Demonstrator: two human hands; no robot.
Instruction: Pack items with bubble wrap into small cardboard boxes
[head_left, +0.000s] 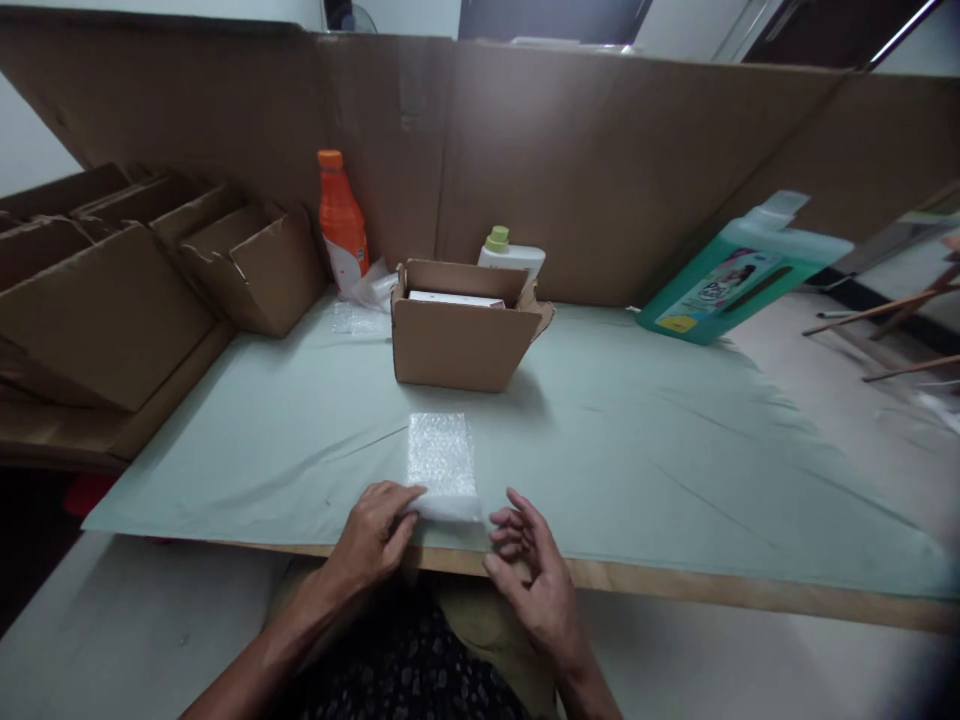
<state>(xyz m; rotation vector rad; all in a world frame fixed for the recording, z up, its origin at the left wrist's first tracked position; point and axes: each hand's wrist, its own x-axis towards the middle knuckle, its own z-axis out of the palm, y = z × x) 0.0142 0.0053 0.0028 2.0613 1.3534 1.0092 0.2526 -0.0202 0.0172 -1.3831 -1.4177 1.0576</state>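
A small rectangle of clear bubble wrap lies flat near the table's front edge, its near end doubled over into a whitish fold. My left hand grips the left end of that fold between thumb and fingers. Just off the fold's right end, my right hand hovers with curled fingers apart from the thumb, holding nothing. Beyond the wrap stands an open cardboard box with a white flat item inside; the rest of its contents is hidden.
Several open cardboard boxes stand at left. Along the cardboard screen are an orange bottle, a crumpled plastic wrap, a white bottle with a green cap and a large teal bottle. A pale green cloth covers the table.
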